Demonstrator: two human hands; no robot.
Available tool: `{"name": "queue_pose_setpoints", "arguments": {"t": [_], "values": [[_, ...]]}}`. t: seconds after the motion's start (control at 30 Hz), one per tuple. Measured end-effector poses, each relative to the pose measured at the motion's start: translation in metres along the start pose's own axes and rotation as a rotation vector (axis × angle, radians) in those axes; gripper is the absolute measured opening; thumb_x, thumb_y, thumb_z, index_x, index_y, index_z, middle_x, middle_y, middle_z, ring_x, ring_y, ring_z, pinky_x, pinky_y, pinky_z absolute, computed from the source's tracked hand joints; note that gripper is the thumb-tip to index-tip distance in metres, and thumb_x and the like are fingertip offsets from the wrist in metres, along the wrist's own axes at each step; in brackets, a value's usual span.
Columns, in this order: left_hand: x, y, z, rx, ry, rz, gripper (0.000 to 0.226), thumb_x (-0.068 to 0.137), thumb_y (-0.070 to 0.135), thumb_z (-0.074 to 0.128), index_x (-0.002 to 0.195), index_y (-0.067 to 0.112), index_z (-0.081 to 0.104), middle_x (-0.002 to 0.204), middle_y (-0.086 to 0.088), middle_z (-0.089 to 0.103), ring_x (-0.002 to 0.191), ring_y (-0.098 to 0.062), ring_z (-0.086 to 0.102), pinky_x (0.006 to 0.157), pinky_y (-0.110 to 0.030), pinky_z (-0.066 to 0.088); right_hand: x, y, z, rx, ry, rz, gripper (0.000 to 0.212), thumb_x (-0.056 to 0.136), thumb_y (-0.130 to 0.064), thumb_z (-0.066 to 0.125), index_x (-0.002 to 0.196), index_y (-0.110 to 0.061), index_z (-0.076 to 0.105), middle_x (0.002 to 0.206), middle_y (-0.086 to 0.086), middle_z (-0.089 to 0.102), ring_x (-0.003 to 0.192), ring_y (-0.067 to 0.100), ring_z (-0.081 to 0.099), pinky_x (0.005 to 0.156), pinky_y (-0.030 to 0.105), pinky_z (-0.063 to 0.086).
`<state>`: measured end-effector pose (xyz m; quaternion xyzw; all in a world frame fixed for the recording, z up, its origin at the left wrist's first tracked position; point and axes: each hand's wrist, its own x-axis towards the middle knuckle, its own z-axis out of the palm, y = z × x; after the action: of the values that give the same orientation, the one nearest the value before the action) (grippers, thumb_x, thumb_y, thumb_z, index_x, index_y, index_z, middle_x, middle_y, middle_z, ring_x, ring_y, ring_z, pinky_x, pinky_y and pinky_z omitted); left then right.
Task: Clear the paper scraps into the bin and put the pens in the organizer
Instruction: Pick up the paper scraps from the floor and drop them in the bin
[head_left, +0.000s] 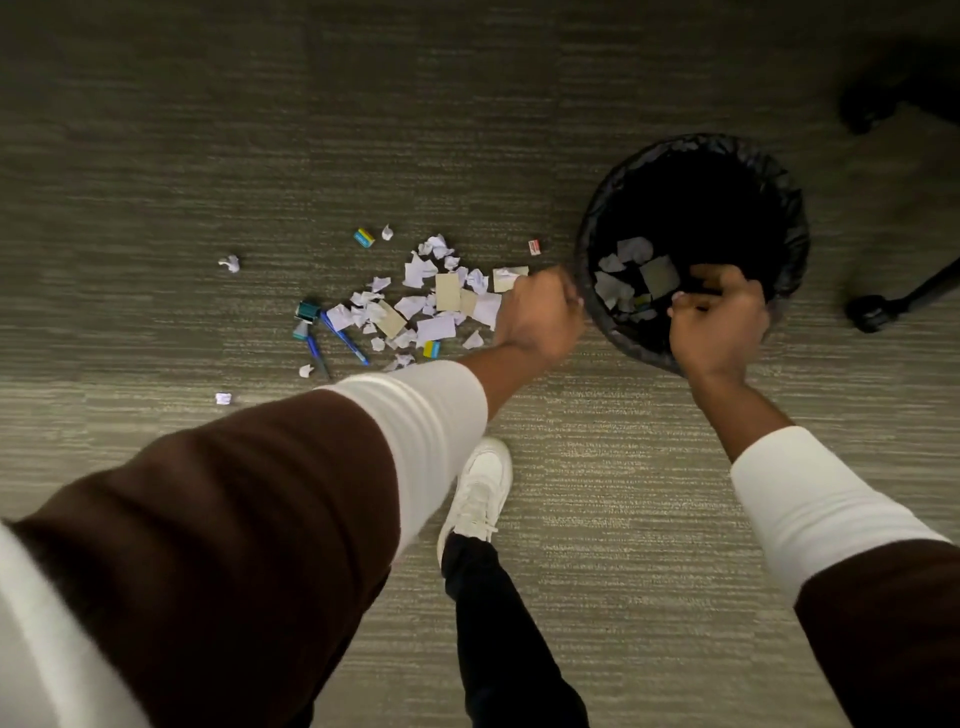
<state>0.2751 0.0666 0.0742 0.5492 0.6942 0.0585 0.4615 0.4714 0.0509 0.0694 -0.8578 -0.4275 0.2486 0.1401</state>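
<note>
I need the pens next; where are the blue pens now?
In the head view, the blue pens lie on the carpet, at the left edge of the paper scraps.

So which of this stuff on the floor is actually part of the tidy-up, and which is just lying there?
Part of the job:
paper scraps
blue pens
bin
left hand
right hand

Just lying about:
yellow-and-blue erasers
red-and-white eraser
teal clips
chair caster

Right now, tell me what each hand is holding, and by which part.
The left hand is closed beside the bin; what it holds is hidden. The right hand grips the bin's near rim.
</note>
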Motion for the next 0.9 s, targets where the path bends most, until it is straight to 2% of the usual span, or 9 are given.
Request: {"name": "queue_pose_setpoints", "arguments": {"t": [0.13,0.27,0.33,0.43,0.5,0.6,0.67,0.77,0.9], "values": [[-0.009,-0.056,-0.019,0.042,0.012,-0.113,0.01,0.092,0.02,0.064,0.096,0.02,0.072,0.102,-0.01,0.077,0.097,-0.034,0.072,0.085,-0.043,0.062,-0.032,-0.032,0.024,-0.006,-0.002,-0.209,0.027,0.086,-0.004,0.059,0.11,-0.009,0.071,0.114,0.016,0.065,0.086,0.032,0.071,0.089,0.043,0.058],[-0.02,-0.114,-0.039,0.08,-0.056,-0.2,0.012,0.094,0.021,0.062,0.097,0.016,0.073,0.102,-0.01,0.077,0.096,-0.032,0.072,0.086,-0.043,0.063,-0.066,-0.069,0.061,-0.018,-0.16,-0.328,0.027,0.088,-0.006,0.065,0.114,-0.013,0.07,0.112,0.013,0.067,0.083,0.021,0.068,0.087,0.031,0.055],[-0.026,-0.137,-0.05,0.115,-0.062,-0.217,0.013,0.095,0.023,0.061,0.09,0.015,0.071,0.098,-0.009,0.076,0.094,-0.032,0.071,0.076,-0.038,0.059,-0.082,-0.086,0.082,-0.033,-0.252,-0.305,0.029,0.089,-0.01,0.071,0.117,-0.014,0.067,0.112,0.009,0.067,0.087,0.02,0.067,0.085,0.029,0.055],[-0.032,-0.162,-0.07,0.149,-0.091,-0.223,0.014,0.096,0.024,0.06,0.084,0.021,0.066,0.091,-0.007,0.073,0.093,-0.032,0.071,0.068,-0.033,0.046,-0.104,-0.109,0.11,-0.042,-0.372,-0.232,0.036,0.088,-0.015,0.075,0.121,-0.012,0.062,0.111,0.01,0.07,0.097,0.03,0.069,0.085,0.031,0.051],[-0.03,-0.176,-0.084,0.161,-0.103,-0.222,0.016,0.095,0.025,0.059,0.088,0.016,0.069,0.098,-0.012,0.075,0.095,-0.035,0.071,0.069,-0.034,0.049,-0.115,-0.121,0.127,-0.067,-0.477,-0.151,0.048,0.088,-0.022,0.079,0.129,-0.013,0.056,0.118,0.012,0.071,0.108,0.033,0.069,0.088,0.033,0.052],[-0.02,-0.194,-0.105,0.207,-0.128,-0.224,0.022,0.094,0.029,0.061,0.102,0.011,0.072,0.111,-0.016,0.075,0.104,-0.037,0.07,0.081,-0.042,0.06,-0.124,-0.129,0.15,-0.138,-0.615,-0.087,0.069,0.084,-0.035,0.084,0.14,-0.015,0.049,0.13,0.014,0.068,0.121,0.037,0.064,0.096,0.037,0.052],[-0.012,-0.207,-0.112,0.248,-0.145,-0.244,0.028,0.093,0.031,0.064,0.108,0.009,0.069,0.117,-0.019,0.072,0.11,-0.038,0.068,0.083,-0.042,0.057,-0.124,-0.126,0.166,-0.196,-0.673,-0.088,0.078,0.082,-0.042,0.085,0.145,-0.017,0.046,0.135,0.015,0.065,0.126,0.038,0.06,0.099,0.038,0.051],[0.005,-0.226,-0.11,0.29,-0.164,-0.268,0.035,0.093,0.035,0.065,0.115,0.009,0.067,0.123,-0.018,0.069,0.114,-0.038,0.067,0.077,-0.039,0.052,-0.113,-0.115,0.187,-0.284,-0.725,-0.127,0.086,0.08,-0.048,0.085,0.15,-0.021,0.042,0.14,0.019,0.058,0.13,0.039,0.056,0.102,0.039,0.05],[0.033,-0.257,-0.079,0.395,-0.146,-0.268,0.05,0.093,0.053,0.063,0.12,0.011,0.064,0.124,-0.015,0.068,0.112,-0.036,0.067,0.072,-0.038,0.043,-0.082,-0.087,0.224,-0.456,-0.753,-0.208,0.089,0.083,-0.055,0.079,0.153,-0.024,0.035,0.147,0.022,0.049,0.133,0.041,0.053,0.103,0.042,0.05]]}}
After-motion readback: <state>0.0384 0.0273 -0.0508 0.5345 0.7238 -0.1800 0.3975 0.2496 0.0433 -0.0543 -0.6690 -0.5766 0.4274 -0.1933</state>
